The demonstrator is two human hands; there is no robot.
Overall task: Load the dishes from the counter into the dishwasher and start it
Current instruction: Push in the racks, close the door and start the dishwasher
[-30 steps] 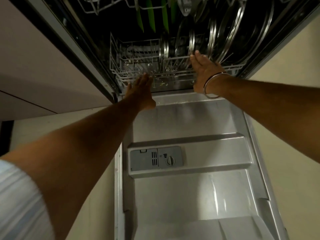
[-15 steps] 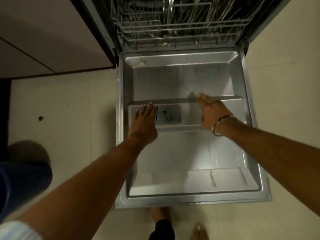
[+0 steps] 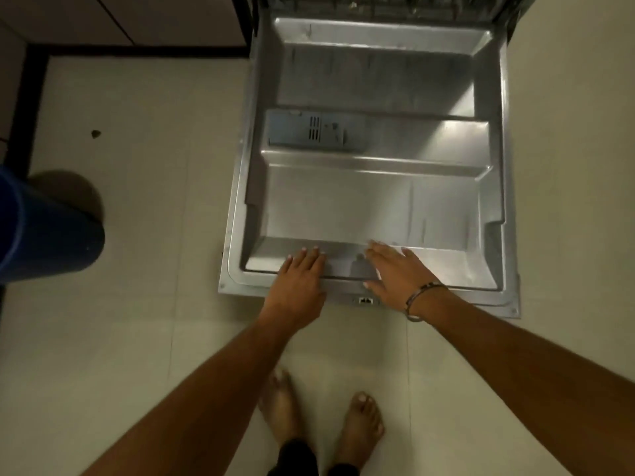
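Observation:
The dishwasher door [image 3: 374, 204] lies fully open and flat, its steel inner face up, with the grey detergent dispenser [image 3: 311, 132] on its left half. Only a sliver of the lower rack [image 3: 378, 3] shows at the top edge; the dishes are out of view. My left hand [image 3: 299, 283] lies flat with straight fingers on the door's near edge. My right hand [image 3: 398, 273], a bangle on its wrist, lies flat beside it on the same edge. Both hands hold nothing.
A dark blue bin [image 3: 44, 231] stands on the pale tiled floor [image 3: 137, 201] at the left. Brown cabinet fronts [image 3: 120, 18] run along the top left. My bare feet [image 3: 319, 417] stand just in front of the door's edge. A small dark speck [image 3: 96, 133] lies on the floor.
My hands have drawn back from the lower rack, across the dispenser, to the door's near edge. The view has tilted down, so the rack and dishes have left the frame.

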